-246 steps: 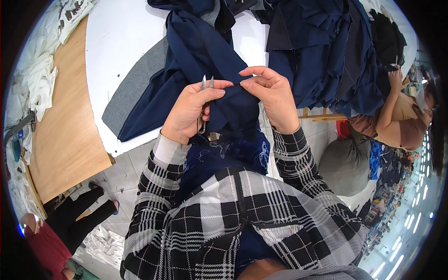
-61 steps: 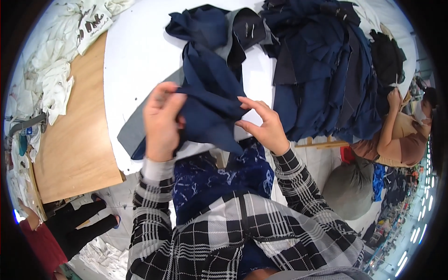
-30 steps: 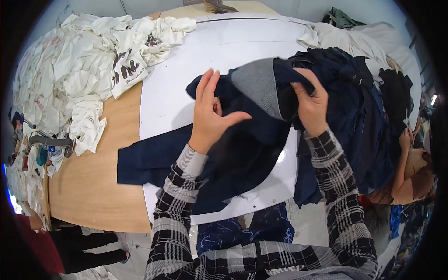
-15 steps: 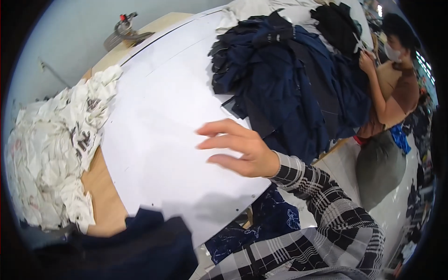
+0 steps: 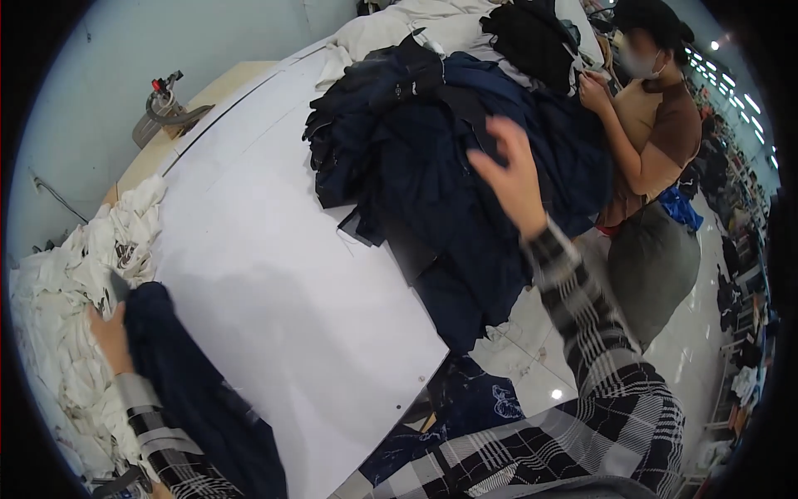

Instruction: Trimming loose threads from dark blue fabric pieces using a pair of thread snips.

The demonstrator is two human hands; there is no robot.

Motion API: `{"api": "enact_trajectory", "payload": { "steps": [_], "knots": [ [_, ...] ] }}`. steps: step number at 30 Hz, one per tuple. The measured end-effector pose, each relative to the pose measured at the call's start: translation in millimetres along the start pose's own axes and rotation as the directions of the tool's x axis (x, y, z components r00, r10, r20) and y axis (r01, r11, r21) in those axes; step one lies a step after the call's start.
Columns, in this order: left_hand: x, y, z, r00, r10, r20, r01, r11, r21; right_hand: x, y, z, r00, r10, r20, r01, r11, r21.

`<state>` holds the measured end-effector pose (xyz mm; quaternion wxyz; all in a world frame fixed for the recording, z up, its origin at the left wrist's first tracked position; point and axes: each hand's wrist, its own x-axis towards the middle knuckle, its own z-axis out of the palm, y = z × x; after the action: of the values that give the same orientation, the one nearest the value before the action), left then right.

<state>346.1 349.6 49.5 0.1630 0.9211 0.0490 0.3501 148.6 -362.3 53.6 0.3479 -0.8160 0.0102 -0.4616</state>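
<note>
Left hand grips dark navy fabric garment beside heap of white printed cloth. Right hand spread, empty, over pile of navy garments on white table sheet.

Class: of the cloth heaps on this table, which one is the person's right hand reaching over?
The dark navy heap mid-table; the right hand hovers open above it. The white heap lies by the left hand.

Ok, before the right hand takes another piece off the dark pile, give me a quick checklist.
1. Right hand empty and open: ok.
2. Right hand over the navy pile: ok.
3. Left hand free: not ok, it holds a navy garment at the white pile.
4. White tabletop bare in the middle: ok.
5. Co-worker's hands apart from the right hand: ok.
</note>
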Motion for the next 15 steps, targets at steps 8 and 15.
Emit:
{"api": "enact_trajectory", "payload": {
  "steps": [8, 15],
  "knots": [
    [-72, 268, 0, 0.923, 0.342, 0.176, -0.269, 0.900, -0.342, 80, 96, 117, 0.884, -0.195, 0.426, 0.330, 0.904, -0.270],
    [-98, 440, 42, 0.849, 0.511, 0.132, -0.272, 0.639, -0.720, 21, 73, 90, 0.844, -0.372, 0.386, 0.353, 0.928, 0.121]
  ]
}}
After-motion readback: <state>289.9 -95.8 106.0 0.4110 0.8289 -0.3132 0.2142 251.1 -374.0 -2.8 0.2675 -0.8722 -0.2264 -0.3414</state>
